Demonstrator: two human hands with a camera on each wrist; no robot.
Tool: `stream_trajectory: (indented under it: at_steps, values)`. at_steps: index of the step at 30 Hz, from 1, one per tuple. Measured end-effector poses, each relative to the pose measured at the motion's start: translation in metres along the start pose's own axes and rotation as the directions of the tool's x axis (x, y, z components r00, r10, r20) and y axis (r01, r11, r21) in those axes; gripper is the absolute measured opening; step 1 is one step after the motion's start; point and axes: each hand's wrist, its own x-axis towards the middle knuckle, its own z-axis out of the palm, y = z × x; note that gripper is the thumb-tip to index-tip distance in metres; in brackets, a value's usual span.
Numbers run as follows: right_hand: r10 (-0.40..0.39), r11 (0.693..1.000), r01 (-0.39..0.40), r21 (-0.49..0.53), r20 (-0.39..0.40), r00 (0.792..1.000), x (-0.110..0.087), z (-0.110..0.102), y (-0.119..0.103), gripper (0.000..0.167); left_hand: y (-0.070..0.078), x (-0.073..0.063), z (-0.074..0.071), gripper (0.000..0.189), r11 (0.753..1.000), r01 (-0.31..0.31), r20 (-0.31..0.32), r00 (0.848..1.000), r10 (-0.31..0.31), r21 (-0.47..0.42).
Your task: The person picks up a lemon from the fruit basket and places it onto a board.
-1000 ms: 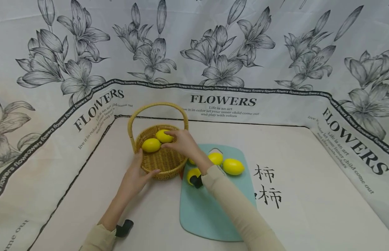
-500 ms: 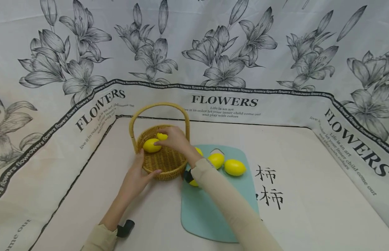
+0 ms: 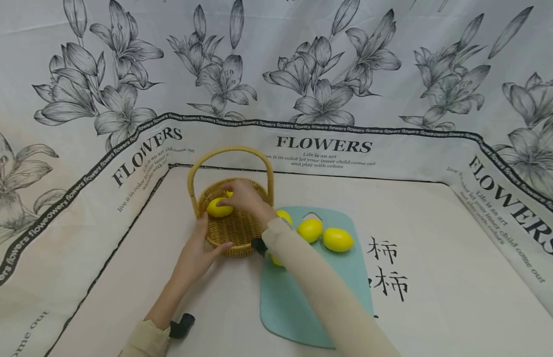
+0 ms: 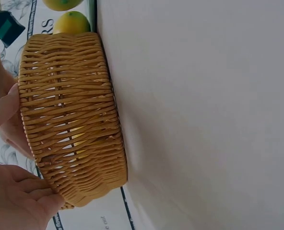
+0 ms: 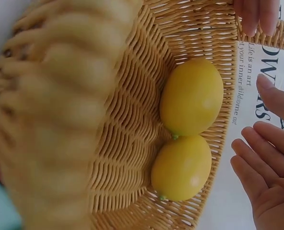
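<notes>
A round wicker basket (image 3: 245, 223) with a tall arched handle stands at the left of the table. Two yellow lemons lie inside it: the front lemon (image 3: 219, 208) and the back lemon (image 5: 192, 96), mostly covered by the right hand in the head view. My left hand (image 3: 198, 248) holds the basket's rim, with fingers at the left side and thumb at the front. Above the back of the basket hovers my right hand (image 3: 247, 196). In the right wrist view its fingers (image 5: 257, 165) are loosely extended, apart from both lemons.
A light-blue cutting board (image 3: 312, 297) lies right of the basket, partly under the right forearm. Several lemons rest on its far part, among them a rightmost lemon (image 3: 337, 240). A printed flower cloth (image 3: 325, 99) rises behind the table.
My right hand has shifted from the right side of the back lemon to over it, hiding most of it. The left hand has stayed on the basket rim. The head view has shifted slightly.
</notes>
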Motion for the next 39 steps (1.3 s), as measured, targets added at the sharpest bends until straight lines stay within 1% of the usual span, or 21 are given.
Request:
stream_trajectory:
  at_steps: [5,9,16,23,28,32,39]
  values:
    - [0.005,1.0,-0.005,-0.001,0.004,1.0,0.01,0.003,-0.002,0.051,-0.001,0.001,0.0,0.105,1.0,0.005,-0.001,1.0,-0.005,0.004]
    - [0.032,0.999,-0.032,-0.014,0.002,0.999,0.019,0.007,-0.002,0.051,-0.001,0.002,0.0,0.105,1.0,0.006,-0.003,1.0,-0.006,-0.004]
    - [0.083,0.996,-0.081,-0.025,0.057,0.995,0.03,0.014,0.001,0.051,-0.001,0.002,0.0,0.107,1.0,0.015,-0.003,1.0,-0.015,-0.001]
    - [0.11,0.994,-0.108,-0.02,0.077,0.991,0.033,0.018,0.002,0.051,0.0,0.001,-0.001,0.105,1.0,0.024,0.003,1.0,-0.024,-0.001]
    - [0.099,0.995,-0.098,-0.016,0.13,0.986,0.033,0.02,0.003,0.053,0.001,0.0,-0.002,0.105,1.0,0.03,0.0,1.0,-0.03,0.007]
    - [0.091,0.996,-0.092,-0.003,0.164,0.982,0.032,0.021,0.004,0.051,0.002,0.001,-0.002,0.106,0.999,0.033,0.001,0.999,-0.033,0.006]
    - [0.112,0.994,-0.108,-0.03,0.177,0.978,0.034,0.022,0.007,0.053,0.001,0.001,0.0,0.105,1.0,0.027,0.001,1.0,-0.027,0.003]
